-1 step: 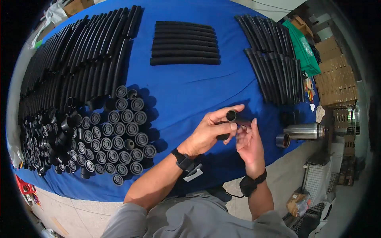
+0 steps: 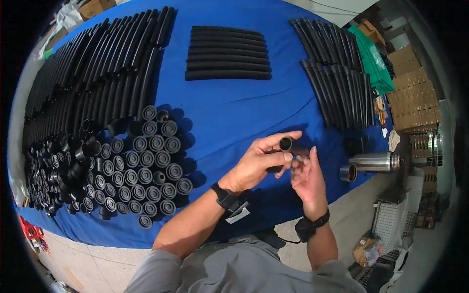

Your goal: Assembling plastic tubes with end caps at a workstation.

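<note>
My left hand (image 2: 266,155) is closed around a short black tube (image 2: 286,143), its round open end showing between thumb and fingers. A second dark end (image 2: 274,169) shows below the thumb; whether it belongs to the same piece I cannot tell. To the right, my right hand (image 2: 309,181) is raised beside the tube, palm toward it. Its fingertips are at the tube's right end, blurred, so their grip is unclear. Both hands are above the blue cloth. To their left stand many round black caps (image 2: 156,142) with ringed faces, several of them tipped or piled.
Long black tubes (image 2: 122,63) lie in rows at far left. A short stack of tubes (image 2: 227,52) is at back centre, more tubes (image 2: 337,73) at back right. A green crate (image 2: 373,61), steel flask (image 2: 373,161) and its metal cup (image 2: 348,173) stand along the right edge.
Hardly anything differs. The right hand's fingers have shifted slightly beside the tube, and the left hand and tube have moved by a very small amount.
</note>
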Available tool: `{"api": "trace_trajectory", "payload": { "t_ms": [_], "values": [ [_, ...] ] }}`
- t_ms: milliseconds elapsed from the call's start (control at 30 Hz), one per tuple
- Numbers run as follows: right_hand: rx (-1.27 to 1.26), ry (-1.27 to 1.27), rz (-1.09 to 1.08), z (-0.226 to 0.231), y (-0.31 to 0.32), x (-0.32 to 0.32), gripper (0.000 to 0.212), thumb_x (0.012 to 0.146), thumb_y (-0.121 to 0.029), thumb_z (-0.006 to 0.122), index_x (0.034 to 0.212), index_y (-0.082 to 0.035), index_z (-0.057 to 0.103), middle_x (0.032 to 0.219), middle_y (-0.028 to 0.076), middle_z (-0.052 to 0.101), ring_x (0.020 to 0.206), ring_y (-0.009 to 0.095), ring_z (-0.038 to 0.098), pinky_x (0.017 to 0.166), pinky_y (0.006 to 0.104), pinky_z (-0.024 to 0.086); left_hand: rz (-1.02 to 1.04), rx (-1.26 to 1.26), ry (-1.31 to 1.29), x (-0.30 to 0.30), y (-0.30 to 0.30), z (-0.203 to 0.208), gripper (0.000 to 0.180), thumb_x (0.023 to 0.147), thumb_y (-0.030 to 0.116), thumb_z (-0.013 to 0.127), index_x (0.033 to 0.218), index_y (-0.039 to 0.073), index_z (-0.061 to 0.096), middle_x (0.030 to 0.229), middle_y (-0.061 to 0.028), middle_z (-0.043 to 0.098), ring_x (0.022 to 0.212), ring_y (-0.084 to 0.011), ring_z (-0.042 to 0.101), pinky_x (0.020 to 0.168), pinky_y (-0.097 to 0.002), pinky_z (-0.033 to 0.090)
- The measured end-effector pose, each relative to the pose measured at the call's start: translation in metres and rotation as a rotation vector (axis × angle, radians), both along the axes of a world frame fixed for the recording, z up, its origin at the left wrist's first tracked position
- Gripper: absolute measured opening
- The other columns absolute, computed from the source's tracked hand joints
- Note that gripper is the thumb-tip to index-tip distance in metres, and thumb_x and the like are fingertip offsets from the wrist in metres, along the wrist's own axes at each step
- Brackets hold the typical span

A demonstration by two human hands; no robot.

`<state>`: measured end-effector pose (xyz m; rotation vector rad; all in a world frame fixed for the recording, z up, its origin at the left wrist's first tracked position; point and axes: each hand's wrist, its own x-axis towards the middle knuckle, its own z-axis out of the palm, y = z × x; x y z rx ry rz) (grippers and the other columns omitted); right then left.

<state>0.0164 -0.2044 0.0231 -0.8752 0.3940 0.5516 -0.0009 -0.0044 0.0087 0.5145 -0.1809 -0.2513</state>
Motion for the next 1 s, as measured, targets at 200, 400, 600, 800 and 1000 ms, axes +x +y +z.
{"api": "trace_trajectory", "payload": {
  "t_ms": [200, 400, 600, 800, 1000],
  "values": [
    [-1.503, -1.019, 0.202, 0.027, -0.014, -0.012, 0.037, 0.074, -0.015, 0.084, 0.098, -0.002, 0.059, 0.083, 0.010, 0.060, 0.077, 0.021, 0.062, 0.065, 0.0319, 0.049, -0.045, 0.012, -0.034, 0.001, 0.002, -0.001, 0.045, 0.090, 0.011, 0.069, 0.132, 0.004, 0.055, 0.079, -0.0038, 0.062, 0.066, -0.0115, 0.058, 0.056, -0.0253, 0.045],
    [-1.593, -1.327, 0.279, 0.020, 0.000, 0.014, 0.042, 0.079, -0.003, 0.073, 0.117, -0.003, 0.056, 0.110, 0.018, 0.058, 0.106, 0.036, 0.056, 0.092, 0.0433, 0.045, -0.078, -0.010, -0.026, -0.003, 0.004, 0.007, 0.043, 0.091, 0.016, 0.068, 0.131, 0.004, 0.055, 0.079, -0.0086, 0.067, 0.066, -0.0140, 0.062, 0.056, -0.0260, 0.047],
    [-1.345, -1.270, 0.493, 0.035, -0.017, 0.013, 0.039, 0.085, 0.000, 0.063, 0.123, 0.000, 0.053, 0.120, 0.020, 0.059, 0.111, 0.036, 0.058, 0.095, 0.0412, 0.046, -0.155, -0.041, -0.115, -0.002, 0.006, 0.001, 0.047, 0.094, 0.021, 0.066, 0.135, 0.003, 0.055, 0.081, -0.0121, 0.070, 0.063, -0.0147, 0.062, 0.056, -0.0265, 0.048],
    [-1.348, -1.310, 0.446, 0.035, -0.008, 0.009, 0.037, 0.086, -0.002, 0.062, 0.123, 0.001, 0.053, 0.118, 0.020, 0.057, 0.108, 0.036, 0.058, 0.094, 0.0412, 0.046, -0.145, -0.059, -0.088, -0.003, 0.002, 0.000, 0.046, 0.094, 0.021, 0.065, 0.135, 0.004, 0.054, 0.079, -0.0116, 0.068, 0.062, -0.0154, 0.061, 0.057, -0.0272, 0.047],
    [-1.225, -0.981, 0.281, 0.019, -0.009, 0.004, 0.031, 0.088, -0.007, 0.065, 0.117, 0.000, 0.054, 0.094, 0.008, 0.060, 0.086, 0.019, 0.060, 0.078, 0.0323, 0.048, -0.007, -0.142, 0.076, 0.003, -0.004, -0.004, 0.034, 0.098, 0.022, 0.056, 0.127, 0.006, 0.055, 0.087, -0.0115, 0.063, 0.069, -0.0186, 0.058, 0.059, -0.0290, 0.047]
  ]
}}
